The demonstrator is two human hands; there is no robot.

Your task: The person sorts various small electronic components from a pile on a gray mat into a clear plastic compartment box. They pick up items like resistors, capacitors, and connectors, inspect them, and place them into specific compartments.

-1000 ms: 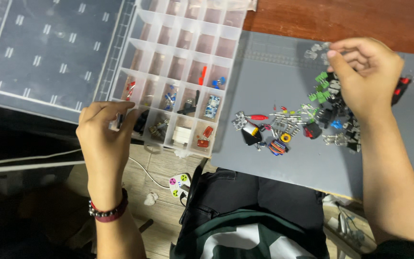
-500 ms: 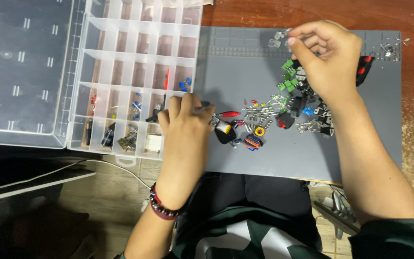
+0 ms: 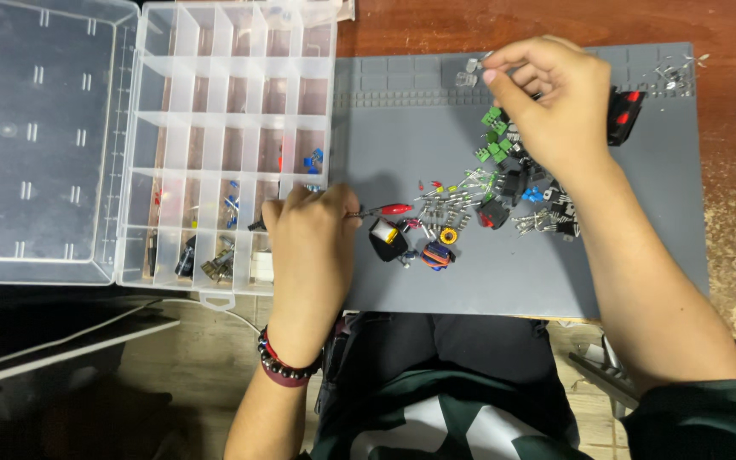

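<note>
Head view: the left hand (image 3: 310, 247) lies knuckles up at the left edge of the grey mat (image 3: 641, 255), fingers curled shut. A red-tipped part (image 3: 389, 209) pokes out from its fingertips at 3 o'clock; whether the hand grips it or only touches it I cannot tell. A bead bracelet (image 3: 287, 365) circles that wrist.

The right hand (image 3: 547, 106) is at the mat's top, at about 1 o'clock from the left hand. Its thumb and forefinger are pinched closed on a small metal part (image 3: 474, 65), held just above the mat's ribbed strip.

Between the hands, a pile of parts (image 3: 487, 204) is spread over the mat's middle: green terminal blocks (image 3: 492, 136) just under the right hand, a yellow ring (image 3: 448, 235) and a blue-and-red coil (image 3: 436, 255) at 4 o'clock from the left hand, and a white-capped black piece (image 3: 384, 236) just beside that hand's thumb side. A black switch with red (image 3: 623, 115) shows at 3 o'clock from the right hand.

At 9 to 11 o'clock from the left hand sits a clear box (image 3: 232, 94) of compartments, its lid (image 3: 40, 136) flung open to the left. Its lower cells hold small parts; the upper ones show only the wood below. The mat and box rest on a wooden surface (image 3: 734, 170).
</note>
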